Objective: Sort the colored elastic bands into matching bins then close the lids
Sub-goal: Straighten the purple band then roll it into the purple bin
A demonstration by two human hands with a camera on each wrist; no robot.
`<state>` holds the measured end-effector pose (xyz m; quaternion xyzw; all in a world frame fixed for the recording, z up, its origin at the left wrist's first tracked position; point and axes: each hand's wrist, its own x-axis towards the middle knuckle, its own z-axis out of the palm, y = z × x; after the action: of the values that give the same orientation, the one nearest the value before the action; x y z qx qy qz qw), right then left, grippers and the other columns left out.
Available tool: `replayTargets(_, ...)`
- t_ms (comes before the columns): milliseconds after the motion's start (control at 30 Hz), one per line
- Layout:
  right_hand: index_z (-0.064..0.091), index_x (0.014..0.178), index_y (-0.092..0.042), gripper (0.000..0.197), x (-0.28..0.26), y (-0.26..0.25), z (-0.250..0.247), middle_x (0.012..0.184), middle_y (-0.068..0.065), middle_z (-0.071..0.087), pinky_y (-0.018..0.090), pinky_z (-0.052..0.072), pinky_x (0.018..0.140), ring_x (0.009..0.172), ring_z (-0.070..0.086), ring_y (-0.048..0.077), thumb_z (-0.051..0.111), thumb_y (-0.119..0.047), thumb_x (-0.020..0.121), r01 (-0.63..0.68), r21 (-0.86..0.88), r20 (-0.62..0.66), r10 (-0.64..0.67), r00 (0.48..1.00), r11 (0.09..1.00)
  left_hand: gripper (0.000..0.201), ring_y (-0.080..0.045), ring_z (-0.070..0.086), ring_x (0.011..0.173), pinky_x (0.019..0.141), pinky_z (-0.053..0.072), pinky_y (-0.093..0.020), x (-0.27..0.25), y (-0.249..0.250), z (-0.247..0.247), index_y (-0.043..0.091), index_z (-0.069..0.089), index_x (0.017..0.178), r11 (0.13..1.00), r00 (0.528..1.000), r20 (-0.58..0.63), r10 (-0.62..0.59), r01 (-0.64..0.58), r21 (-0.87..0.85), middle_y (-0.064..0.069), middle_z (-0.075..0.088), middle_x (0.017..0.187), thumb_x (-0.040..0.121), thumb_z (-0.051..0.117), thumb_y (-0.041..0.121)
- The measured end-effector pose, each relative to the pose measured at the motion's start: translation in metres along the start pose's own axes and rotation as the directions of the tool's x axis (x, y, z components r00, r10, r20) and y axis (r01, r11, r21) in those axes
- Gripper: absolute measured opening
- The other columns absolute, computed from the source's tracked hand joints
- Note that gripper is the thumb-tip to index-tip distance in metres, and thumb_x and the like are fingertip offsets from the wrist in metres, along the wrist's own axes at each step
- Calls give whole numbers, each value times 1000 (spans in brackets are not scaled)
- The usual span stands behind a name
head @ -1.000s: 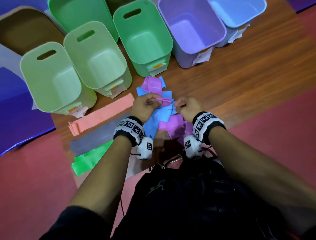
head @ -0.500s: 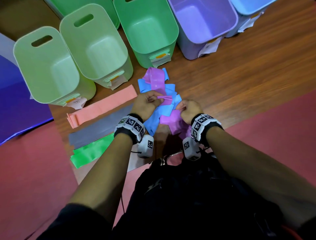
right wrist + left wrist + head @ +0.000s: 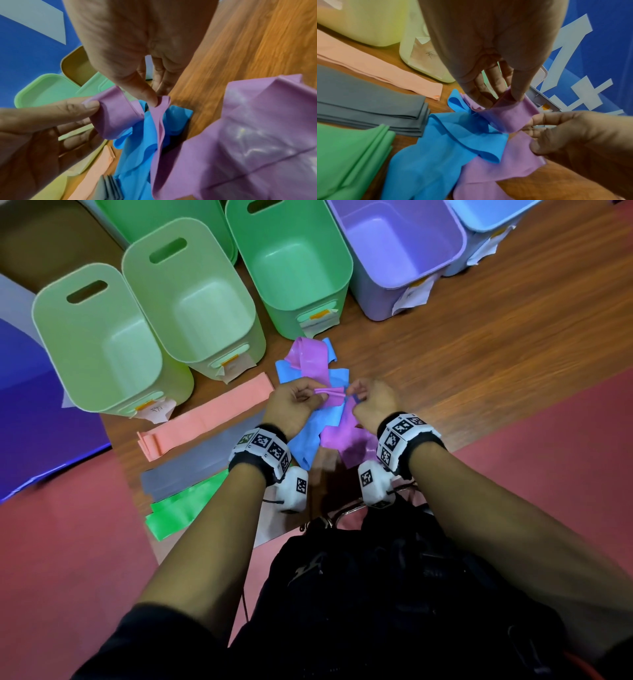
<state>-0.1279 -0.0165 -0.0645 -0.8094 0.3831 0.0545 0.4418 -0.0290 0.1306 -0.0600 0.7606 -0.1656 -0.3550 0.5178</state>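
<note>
1. Your left hand (image 3: 294, 405) pinches a fold of the purple band (image 3: 330, 398) between thumb and fingers.
2. Your right hand (image 3: 373, 405) pinches another fold of the same purple band, just at 3 o'clock of the left.
3. The purple band lies tangled with the blue band (image 3: 308, 440) on the tabletop (image 3: 479, 344), near its front edge.
4. At 9 o'clock of the tangle lie the pink band (image 3: 205, 419), grey band (image 3: 191, 467) and green band (image 3: 178, 508), flat, side by side.
5. Open bins stand at 12 o'clock: the purple bin (image 3: 428, 278) at 1 o'clock, three green bins (image 3: 342, 285) from 12 to 10 o'clock.
</note>
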Motion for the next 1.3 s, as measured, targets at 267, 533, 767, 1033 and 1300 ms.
replayTargets(267,49,101,-21,39,3,-32,-11,102,0,57,17,43,62,74,59,7,67,2,77,78,79,15,-79,997,994,11,-16,49,69,70,43,-24,6,24,-18,14,71,89,998,993,-103,56,-54,22,-6,55,70,90,66,5)
replayTargets(533,55,100,-18,40,3,-81,-43,76,-3,60,26,47,67,66,55,13,57,9,71,279,146,-21,-279,960,949,9,3,48,53,60,41,-14,17,65,-30,4,68,94,989,974,-169,150,-148,26,13,57,58,90,63,-2)
replayTargets(767,58,103,-26,52,9,-124,-74,80,-2,61,25,49,70,70,56,15,52,16,72,333,286,-90,-320,943,899,8,-12,53,63,68,47,-28,30,105,-43,9,71,94,972,953,-192,235,-230,49,5,60,65,87,66,7)
replayTargets(1033,61,103,-28,47,9,-163,-100,85,-2,70,22,49,68,65,63,13,56,9,75,490,315,-169,-460,871,812,14,-13,57,69,77,54,-38,39,152,-65,17,70,90,943,921,-201,333,-331,47,8,63,66,86,63,6)
replayTargets(1300,64,98,-22,39,10,-192,-111,112,2,65,18,53,74,82,69,11,73,7,74,588,330,-331,-493,804,738,21,-16,60,78,74,53,-27,37,183,-78,6,68,105,915,900,-196,390,-402,-25,-9,66,84,92,54,-4)
